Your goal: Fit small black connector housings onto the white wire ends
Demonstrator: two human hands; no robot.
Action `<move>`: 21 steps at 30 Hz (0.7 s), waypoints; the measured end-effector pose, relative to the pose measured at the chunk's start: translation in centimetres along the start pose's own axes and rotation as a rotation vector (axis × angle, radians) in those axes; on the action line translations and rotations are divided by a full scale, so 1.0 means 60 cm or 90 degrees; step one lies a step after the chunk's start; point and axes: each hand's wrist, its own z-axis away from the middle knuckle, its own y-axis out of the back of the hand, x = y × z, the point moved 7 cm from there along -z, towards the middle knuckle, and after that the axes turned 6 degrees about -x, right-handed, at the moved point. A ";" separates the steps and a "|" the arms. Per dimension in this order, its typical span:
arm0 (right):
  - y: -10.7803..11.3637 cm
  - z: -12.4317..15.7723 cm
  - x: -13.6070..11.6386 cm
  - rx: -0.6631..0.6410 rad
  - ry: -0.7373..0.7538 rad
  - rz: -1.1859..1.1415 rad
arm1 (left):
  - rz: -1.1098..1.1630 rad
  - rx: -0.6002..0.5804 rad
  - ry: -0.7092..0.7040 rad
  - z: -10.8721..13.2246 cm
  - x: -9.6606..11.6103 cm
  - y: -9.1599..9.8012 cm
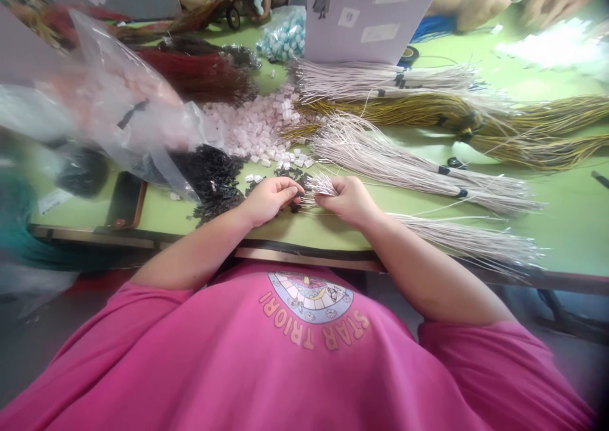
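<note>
The bundle of thin white wires with metal tips (320, 185) sits pinched in your right hand (351, 200) at the green table's (561, 202) near edge; your left hand (269, 199) fingers close on one tip, seemingly fitting a small black connector (295, 206). Seat it squarely.

Two own hands near the middle: left hand (269, 199), right hand (349, 201). One green worktop (561, 202). Four pale wire bundles (409, 164), two yellow ones (428, 110), one dark red far left (195, 69). One heap of pink connectors (252, 126), one of black (214, 177). One clear bag (118, 101), one bag of blue pieces (283, 34). One card (366, 15). Four co-workers' hands at the far edge (480, 2).
</note>
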 end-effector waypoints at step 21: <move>0.006 0.000 0.015 0.001 -0.022 -0.041 | -0.537 -0.001 -0.041 0.010 0.044 0.043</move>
